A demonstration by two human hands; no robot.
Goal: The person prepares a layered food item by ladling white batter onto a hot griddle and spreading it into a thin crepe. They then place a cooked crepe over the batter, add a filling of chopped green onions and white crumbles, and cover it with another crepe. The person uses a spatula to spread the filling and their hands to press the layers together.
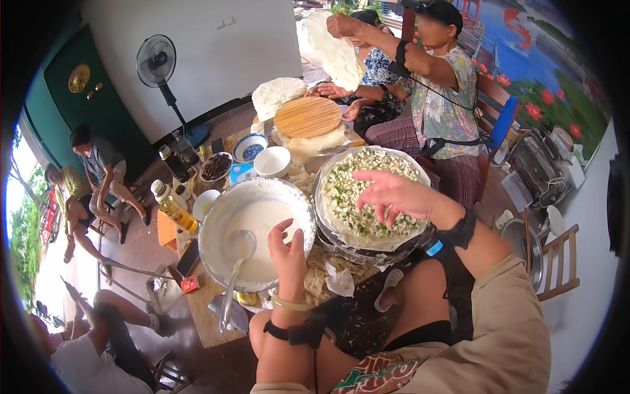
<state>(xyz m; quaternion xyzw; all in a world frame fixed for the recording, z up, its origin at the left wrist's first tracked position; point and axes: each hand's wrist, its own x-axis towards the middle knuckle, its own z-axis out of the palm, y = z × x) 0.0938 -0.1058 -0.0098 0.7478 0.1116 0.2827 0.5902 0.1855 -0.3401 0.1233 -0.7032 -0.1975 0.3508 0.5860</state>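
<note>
My right hand (393, 194) is over a round pan (379, 253) on which a pale flatbread lies, covered with crumbled white filling (344, 192) and chopped greens. Its fingers are spread and nothing is held. My left hand (288, 248) is raised at the right part of a large metal basin (209, 216), fingers apart and empty. Pale batter (256, 212) fills much of the basin. A metal ladle (240, 251) rests in it, its handle over the near rim. Whether my right fingertips touch the filling, I cannot tell.
Across the table (211, 320), a co-worker lifts a thin flatbread (334, 54) beside a round wooden board (307, 117) and stacked flatbreads (278, 96). Bowls, an oil bottle (178, 215) and a phone (188, 257) stand or lie left of the basin. Other people sit nearby.
</note>
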